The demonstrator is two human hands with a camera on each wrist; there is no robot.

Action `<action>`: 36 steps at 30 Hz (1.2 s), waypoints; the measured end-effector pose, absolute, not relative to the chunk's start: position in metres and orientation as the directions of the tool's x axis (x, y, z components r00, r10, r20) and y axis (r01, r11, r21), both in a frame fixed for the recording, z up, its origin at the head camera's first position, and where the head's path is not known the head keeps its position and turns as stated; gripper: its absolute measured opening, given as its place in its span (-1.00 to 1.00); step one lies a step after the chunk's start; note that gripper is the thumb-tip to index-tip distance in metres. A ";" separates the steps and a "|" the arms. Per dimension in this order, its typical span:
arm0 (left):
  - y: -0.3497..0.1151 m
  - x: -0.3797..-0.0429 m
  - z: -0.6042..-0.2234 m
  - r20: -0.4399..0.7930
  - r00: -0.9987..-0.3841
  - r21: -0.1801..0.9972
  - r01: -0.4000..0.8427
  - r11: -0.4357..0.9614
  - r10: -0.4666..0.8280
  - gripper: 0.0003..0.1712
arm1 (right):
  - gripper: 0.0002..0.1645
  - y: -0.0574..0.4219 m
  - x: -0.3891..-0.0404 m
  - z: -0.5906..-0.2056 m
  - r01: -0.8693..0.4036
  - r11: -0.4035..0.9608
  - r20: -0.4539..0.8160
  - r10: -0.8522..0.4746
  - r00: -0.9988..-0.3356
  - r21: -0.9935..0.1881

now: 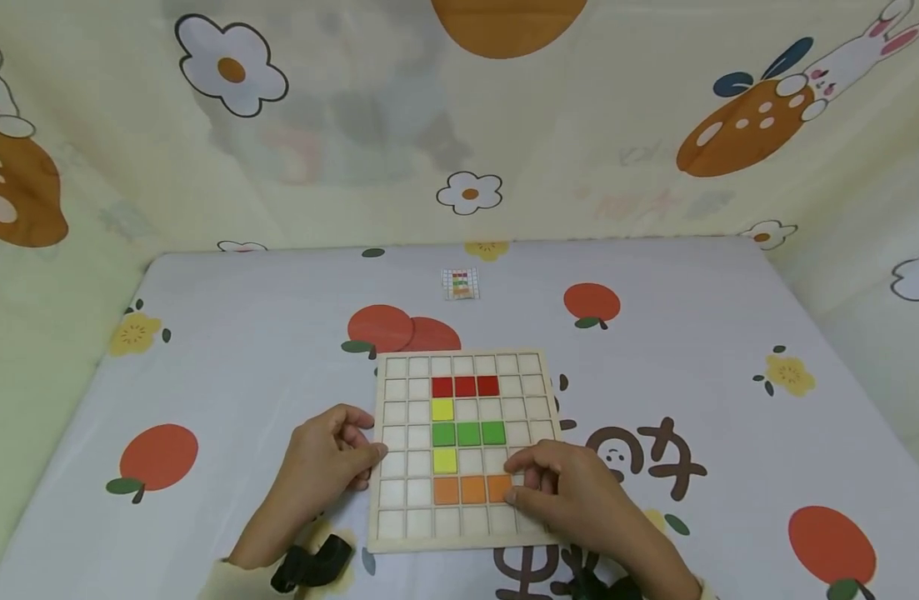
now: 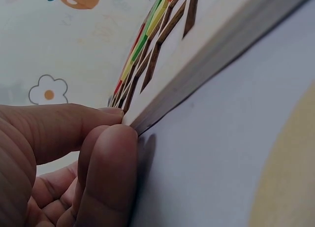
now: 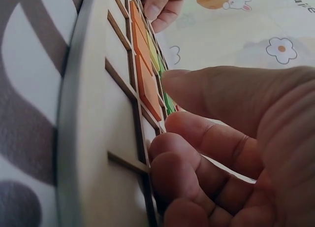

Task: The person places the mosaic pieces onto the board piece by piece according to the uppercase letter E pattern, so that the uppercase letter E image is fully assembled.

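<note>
A pale wooden grid board [image 1: 399, 546] lies in front of me, its squares edged by thin strips. In it sit three red tiles [image 1: 465, 386], three green tiles [image 1: 468, 433], three orange tiles [image 1: 471, 490] and two yellow tiles [image 1: 445, 460], together forming an E. My left hand [image 1: 327, 450] holds the board's left edge between thumb and bent fingers, as the left wrist view shows close up. Over the lower right squares rests my right hand [image 1: 571, 492], fingers loosely bent and holding nothing. Its thumb tip is right at the rightmost orange tile [image 3: 147, 86].
Beyond the board lies a small card [image 1: 460, 284] with a matching coloured grid pattern. The table is covered by a white cloth [image 1: 257, 333] printed with fruit and flowers. A patterned curtain [image 1: 354, 167] rises behind the far edge. Black straps [image 1: 312, 562] circle my wrists.
</note>
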State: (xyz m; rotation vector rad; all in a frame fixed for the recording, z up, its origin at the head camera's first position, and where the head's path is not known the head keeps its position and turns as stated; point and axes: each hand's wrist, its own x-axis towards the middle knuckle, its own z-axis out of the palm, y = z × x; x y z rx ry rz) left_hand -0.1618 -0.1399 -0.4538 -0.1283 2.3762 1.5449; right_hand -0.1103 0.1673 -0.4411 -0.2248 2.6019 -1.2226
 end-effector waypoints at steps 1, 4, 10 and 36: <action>-0.140 -0.162 -0.454 -0.300 -0.950 0.878 -0.237 0.415 0.091 -0.65 | -0.81 0.167 -0.111 -0.441 -0.027 0.636 -0.168 -0.245 -0.955 -0.771; -0.142 -0.163 -0.454 -0.302 -0.948 0.884 -0.239 0.401 0.101 -0.65 | -0.86 0.166 -0.111 -0.441 -0.021 0.636 -0.172 -0.240 -0.956 -0.772; -0.142 -0.163 -0.456 -0.302 -0.947 0.893 -0.240 0.381 0.112 -0.65 | -0.89 0.168 -0.110 -0.441 -0.026 0.607 -0.145 -0.231 -0.962 -0.794; -0.140 -0.160 -0.457 -0.258 -0.960 0.897 -0.196 0.397 0.110 -0.68 | -0.87 0.178 -0.116 -0.450 -0.039 0.528 -0.114 -0.254 -0.961 -0.848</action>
